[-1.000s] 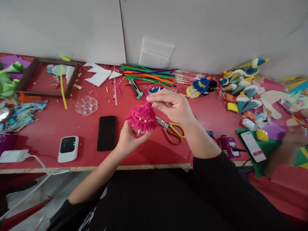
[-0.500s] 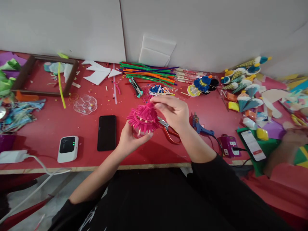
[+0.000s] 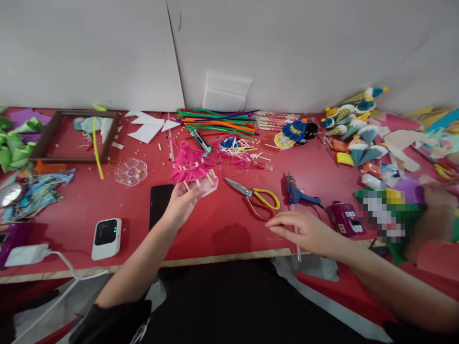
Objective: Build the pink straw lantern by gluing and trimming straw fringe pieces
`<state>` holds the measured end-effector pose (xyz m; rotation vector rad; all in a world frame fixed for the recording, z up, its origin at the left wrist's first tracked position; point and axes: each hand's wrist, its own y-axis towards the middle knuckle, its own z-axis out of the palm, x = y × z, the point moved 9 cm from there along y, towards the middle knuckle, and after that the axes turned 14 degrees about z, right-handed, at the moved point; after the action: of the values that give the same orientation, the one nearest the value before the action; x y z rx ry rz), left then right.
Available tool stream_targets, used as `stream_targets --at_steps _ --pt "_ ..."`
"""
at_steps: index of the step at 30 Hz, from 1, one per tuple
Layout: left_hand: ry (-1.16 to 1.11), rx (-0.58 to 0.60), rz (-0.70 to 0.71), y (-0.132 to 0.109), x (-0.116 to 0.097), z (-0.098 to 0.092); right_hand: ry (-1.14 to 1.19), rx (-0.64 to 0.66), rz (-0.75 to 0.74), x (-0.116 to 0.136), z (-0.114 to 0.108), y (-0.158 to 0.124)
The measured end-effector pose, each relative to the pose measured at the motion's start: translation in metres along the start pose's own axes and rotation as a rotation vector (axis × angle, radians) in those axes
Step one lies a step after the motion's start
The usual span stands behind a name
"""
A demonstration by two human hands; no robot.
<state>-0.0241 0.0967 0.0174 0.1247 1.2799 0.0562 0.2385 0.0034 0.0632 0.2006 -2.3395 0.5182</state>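
A pink tiered pagoda-like craft model [image 3: 193, 165] with pale little posts is held upright by its base in my left hand [image 3: 182, 204], above the red table. My right hand [image 3: 296, 230] is apart from the model, near the table's front edge, fingers extended and nothing seen in them. Just beyond its fingertips lie scissors [image 3: 251, 195] with one red and one yellow handle. A blue glue gun [image 3: 299, 195] rests to the right of the scissors. Pink and blue clippings [image 3: 236, 155] are scattered behind the model, beside a green and black cutter [image 3: 200, 142].
Coloured pipe cleaners [image 3: 218, 122] lie at the back. A black phone [image 3: 159, 203] and white device [image 3: 106, 239] are at the left, with a brown frame [image 3: 73, 160] behind. A blue-topped model [image 3: 296, 131] stands right of centre. Another person's arm [image 3: 435, 215] is far right.
My right hand has let go of the pink model's top and moved right and down, past the scissors. My left hand still holds the model, now further left. The view has tilted up slightly.
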Motion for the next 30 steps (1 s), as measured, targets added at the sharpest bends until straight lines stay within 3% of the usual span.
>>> stream_targets --at_steps 4,7,11,17,20,24,30 --pt "0.018 0.082 0.001 0.002 0.004 0.024 0.128 -0.139 -0.006 0.017 -0.024 0.042" --pt "0.048 0.084 0.026 -0.001 0.007 0.036 0.318 -0.169 -0.085 0.04 -0.025 0.085" --pt "0.09 0.025 0.085 -0.001 0.003 0.034 0.417 -0.146 -0.154 0.06 -0.012 0.125" --pt "0.187 -0.014 0.172 0.003 0.0 0.027 0.44 -0.148 -0.062 0.047 0.006 0.15" --pt "0.259 0.012 0.147 0.0 0.004 0.022 0.437 -0.223 0.005 0.027 0.001 0.153" --pt "0.593 0.019 0.134 -0.011 -0.005 -0.013 0.412 -0.439 0.122 -0.017 -0.033 0.138" --pt "1.093 -0.158 0.205 -0.045 -0.043 -0.1 0.336 -0.858 0.386 -0.123 -0.11 0.078"
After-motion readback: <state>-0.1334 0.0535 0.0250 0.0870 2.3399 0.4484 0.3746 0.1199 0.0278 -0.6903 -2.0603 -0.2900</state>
